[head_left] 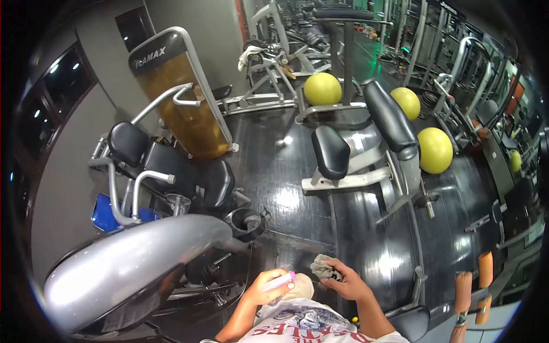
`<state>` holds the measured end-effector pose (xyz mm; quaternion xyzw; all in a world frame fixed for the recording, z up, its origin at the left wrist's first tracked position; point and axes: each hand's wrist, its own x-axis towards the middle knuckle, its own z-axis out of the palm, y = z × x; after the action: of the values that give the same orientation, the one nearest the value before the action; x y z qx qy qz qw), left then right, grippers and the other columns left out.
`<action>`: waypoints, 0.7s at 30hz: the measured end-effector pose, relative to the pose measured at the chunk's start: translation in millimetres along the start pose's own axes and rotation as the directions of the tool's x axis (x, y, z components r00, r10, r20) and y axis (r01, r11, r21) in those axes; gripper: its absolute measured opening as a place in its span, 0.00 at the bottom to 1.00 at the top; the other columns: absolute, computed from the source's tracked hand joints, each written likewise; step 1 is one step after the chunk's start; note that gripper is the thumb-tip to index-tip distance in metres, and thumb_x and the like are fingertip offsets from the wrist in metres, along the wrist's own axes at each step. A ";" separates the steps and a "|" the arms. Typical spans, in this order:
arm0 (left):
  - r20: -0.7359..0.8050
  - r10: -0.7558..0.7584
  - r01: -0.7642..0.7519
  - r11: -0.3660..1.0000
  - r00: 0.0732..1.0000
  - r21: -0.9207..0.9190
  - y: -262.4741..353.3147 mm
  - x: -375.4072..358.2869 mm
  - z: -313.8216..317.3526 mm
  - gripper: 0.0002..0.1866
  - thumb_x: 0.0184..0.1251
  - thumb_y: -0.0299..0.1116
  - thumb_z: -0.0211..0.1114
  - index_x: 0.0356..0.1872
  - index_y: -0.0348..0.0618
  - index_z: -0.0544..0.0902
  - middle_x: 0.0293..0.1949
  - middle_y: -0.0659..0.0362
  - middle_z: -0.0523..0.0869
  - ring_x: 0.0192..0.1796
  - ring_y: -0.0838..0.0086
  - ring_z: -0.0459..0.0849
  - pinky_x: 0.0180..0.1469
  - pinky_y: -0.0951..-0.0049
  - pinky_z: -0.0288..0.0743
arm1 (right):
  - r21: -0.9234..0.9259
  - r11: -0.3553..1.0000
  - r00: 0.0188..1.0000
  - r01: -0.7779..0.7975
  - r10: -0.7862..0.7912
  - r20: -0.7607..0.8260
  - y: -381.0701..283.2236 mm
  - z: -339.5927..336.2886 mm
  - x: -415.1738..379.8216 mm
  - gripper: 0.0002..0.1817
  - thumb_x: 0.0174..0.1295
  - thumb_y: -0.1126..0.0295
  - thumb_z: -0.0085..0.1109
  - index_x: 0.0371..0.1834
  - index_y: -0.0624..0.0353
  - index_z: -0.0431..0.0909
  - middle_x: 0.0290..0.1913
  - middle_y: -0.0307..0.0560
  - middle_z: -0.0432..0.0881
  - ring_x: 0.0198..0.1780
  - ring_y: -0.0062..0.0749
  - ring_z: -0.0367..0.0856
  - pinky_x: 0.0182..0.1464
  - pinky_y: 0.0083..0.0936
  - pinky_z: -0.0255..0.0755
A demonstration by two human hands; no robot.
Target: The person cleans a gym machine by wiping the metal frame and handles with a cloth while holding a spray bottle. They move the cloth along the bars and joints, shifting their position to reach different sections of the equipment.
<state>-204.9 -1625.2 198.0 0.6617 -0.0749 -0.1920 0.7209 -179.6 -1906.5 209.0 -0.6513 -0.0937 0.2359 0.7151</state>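
Note:
In the head view my left hand (pixel 267 290) is closed around a small pale pink bottle-like item (pixel 279 280) with a brighter pink end pointing to the right. Its exact kind does not show clearly. A crumpled grey cloth (pixel 323 268) is gripped in my right hand (pixel 350 284), bunched between thumb and fingers. Both hands are in front of my body, over a white printed shirt (pixel 303 323), and a gap separates them.
A large silver machine arm (pixel 143 268) stands close on my left, near a padded seat machine (pixel 183 171). Ahead is a black padded bench (pixel 331 153). Yellow exercise balls (pixel 322 89) rest farther back on the dark floor (pixel 274 148). Orange rollers (pixel 485 270) stand at right.

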 end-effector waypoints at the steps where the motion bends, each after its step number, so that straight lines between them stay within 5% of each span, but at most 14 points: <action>1: -0.014 -0.029 0.029 1.000 0.999 -0.004 3.3 11.5 -1.1 0.05 0.69 0.26 0.70 0.40 0.36 0.83 0.31 0.62 0.84 0.30 0.82 0.82 0.32 0.79 0.75 | -0.023 1.000 1.000 0.020 -0.020 0.016 2.9 -6.4 13.1 0.26 0.64 0.78 0.67 0.66 0.64 0.73 0.58 0.47 0.75 0.60 0.30 0.75 0.63 0.25 0.69; 4: -0.045 0.030 -0.030 1.000 0.999 -0.003 1.3 61.7 -4.5 0.05 0.69 0.26 0.70 0.40 0.37 0.83 0.29 0.64 0.83 0.29 0.83 0.81 0.31 0.80 0.74 | -0.256 0.944 0.974 0.208 -0.177 0.138 -19.4 -29.2 53.8 0.26 0.63 0.79 0.67 0.65 0.61 0.73 0.60 0.47 0.75 0.59 0.29 0.77 0.61 0.24 0.71; 8: -0.016 0.061 -0.061 0.998 0.998 0.022 15.7 144.9 -19.6 0.05 0.69 0.27 0.70 0.40 0.38 0.83 0.28 0.64 0.82 0.28 0.84 0.80 0.31 0.80 0.72 | -0.232 0.968 0.988 0.094 -0.062 0.139 -20.5 -78.3 111.8 0.28 0.60 0.77 0.71 0.64 0.61 0.75 0.58 0.50 0.76 0.60 0.38 0.77 0.62 0.28 0.69; 9: -0.035 0.176 -0.174 0.983 0.984 0.059 27.2 167.1 -21.6 0.05 0.69 0.27 0.70 0.40 0.38 0.83 0.28 0.65 0.81 0.30 0.85 0.79 0.32 0.79 0.72 | -0.291 0.947 0.987 0.138 -0.108 0.116 -37.4 -85.4 128.6 0.27 0.59 0.77 0.71 0.63 0.62 0.75 0.58 0.51 0.76 0.60 0.38 0.77 0.61 0.27 0.70; 13: -0.078 0.203 -0.197 0.978 0.976 0.074 58.1 225.8 -55.7 0.05 0.68 0.27 0.71 0.39 0.38 0.83 0.33 0.65 0.81 0.35 0.85 0.79 0.35 0.78 0.72 | -0.325 0.944 0.995 0.062 -0.031 0.098 -75.3 -118.5 194.3 0.27 0.59 0.79 0.70 0.63 0.64 0.74 0.57 0.50 0.76 0.58 0.36 0.77 0.59 0.26 0.71; 16: -0.223 0.171 -0.177 0.984 0.960 -0.003 55.3 248.2 -85.1 0.05 0.68 0.26 0.70 0.40 0.38 0.83 0.34 0.65 0.81 0.34 0.84 0.79 0.36 0.79 0.72 | -0.409 0.884 0.955 0.228 -0.121 0.271 -89.0 -138.3 256.0 0.26 0.60 0.83 0.66 0.63 0.64 0.73 0.57 0.47 0.75 0.57 0.30 0.77 0.56 0.26 0.75; 20: -0.389 0.105 -0.160 0.981 0.915 -0.111 63.5 245.3 -116.0 0.05 0.70 0.25 0.68 0.43 0.35 0.83 0.35 0.63 0.82 0.34 0.84 0.80 0.35 0.79 0.73 | -0.313 0.944 0.962 0.106 -0.017 0.272 -100.1 -131.6 325.5 0.27 0.57 0.81 0.69 0.62 0.62 0.75 0.56 0.49 0.76 0.55 0.33 0.78 0.55 0.25 0.73; 21: -0.442 0.168 -0.225 0.971 0.881 -0.078 55.8 244.3 -123.4 0.12 0.70 0.31 0.70 0.50 0.37 0.84 0.32 0.66 0.82 0.32 0.86 0.80 0.34 0.81 0.74 | -0.295 0.951 0.948 0.096 0.002 0.317 -110.5 -122.3 340.5 0.27 0.57 0.82 0.69 0.62 0.62 0.75 0.57 0.50 0.76 0.56 0.33 0.78 0.56 0.25 0.73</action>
<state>73.3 -1600.0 203.2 0.6295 0.0325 0.0295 0.7758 194.8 -1863.0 241.4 -0.7060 -0.2573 0.3017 0.5869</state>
